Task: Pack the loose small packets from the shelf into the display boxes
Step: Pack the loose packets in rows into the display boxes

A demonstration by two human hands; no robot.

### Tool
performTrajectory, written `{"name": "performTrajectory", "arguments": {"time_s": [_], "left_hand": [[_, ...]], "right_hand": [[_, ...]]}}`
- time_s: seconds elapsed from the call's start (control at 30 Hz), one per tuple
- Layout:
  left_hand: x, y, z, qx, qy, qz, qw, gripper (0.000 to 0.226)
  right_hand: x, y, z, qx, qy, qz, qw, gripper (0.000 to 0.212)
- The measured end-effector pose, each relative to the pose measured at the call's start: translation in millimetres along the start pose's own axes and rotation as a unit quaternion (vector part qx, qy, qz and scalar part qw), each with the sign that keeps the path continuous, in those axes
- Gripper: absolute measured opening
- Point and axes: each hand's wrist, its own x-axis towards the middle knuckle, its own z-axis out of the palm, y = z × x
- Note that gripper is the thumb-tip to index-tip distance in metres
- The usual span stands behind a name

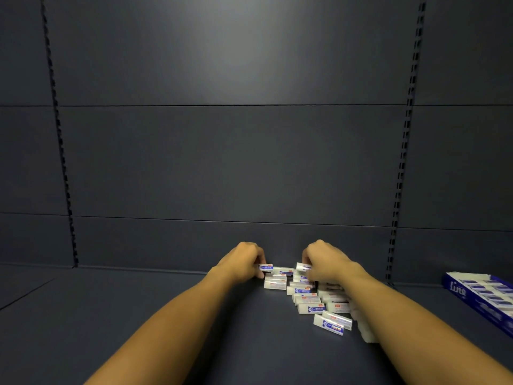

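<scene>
1. Packets (311, 294), small, white and blue-labelled, lie in a loose heap on the dark shelf (138, 307), close to its back panel (222, 162).
2. The left hand (244, 262) reaches to the heap's far left edge, fingers curled, pinching 1 packet (265, 267) by its end.
3. The right hand (323, 261) sits over the heap's far side, fingers curled round another packet (302, 266); blur makes the exact hold hard to read.
4. A blue display box (455, 291) lies at the right edge of the shelf, apart from the heap, with packets in rows inside.
5. 1 lone packet (331, 323) lies tilted at the near end of the heap.
</scene>
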Motion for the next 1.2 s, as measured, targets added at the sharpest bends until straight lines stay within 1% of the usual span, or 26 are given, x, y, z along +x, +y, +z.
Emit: {"name": "performTrajectory", "arguments": {"time_s": [0.1,0.27,0.43,0.57,0.73,0.93,1.07,1.2], "left_hand": [[7.9,7.3,-1.9,-0.002,0.014,0.013,1.0,0.024],[21.7,29.7,3.0,-0.002,0.03,0.043,0.999,0.019],[35.8,61.4,15.8,-0.022,0.025,0.091,0.995,0.014],[39.8,93.5,28.5,-0.041,0.016,0.127,0.991,0.016],[37.8,135.1,43.3,-0.045,-0.005,0.163,0.986,0.016],[30.7,189.0,46.3,-0.039,-0.006,0.211,0.977,0.015],[22.6,223.7,43.7,-0.025,-0.008,0.224,0.974,0.016],[13.8,256.2,45.4,-0.026,-0.019,0.216,0.976,0.016]], "right_hand": [[-9.4,4.2,-11.9,-0.016,0.02,0.018,1.0,0.015],[-32.9,15.8,-21.4,-0.043,0.034,0.071,0.996,0.016],[-69.2,36.3,-22.1,-0.065,0.034,0.129,0.989,0.021],[-104.2,56.8,-24.3,-0.063,0.019,0.176,0.982,0.029],[-149.0,82.8,-30.4,-0.062,0.032,0.22,0.973,0.019],[-199.8,113.1,-38.8,-0.042,0.033,0.266,0.962,0.012],[-228.7,130.5,-45.9,-0.036,0.037,0.281,0.958,0.018],[-258.6,144.6,-53.9,-0.049,0.053,0.285,0.956,0.021]]}}
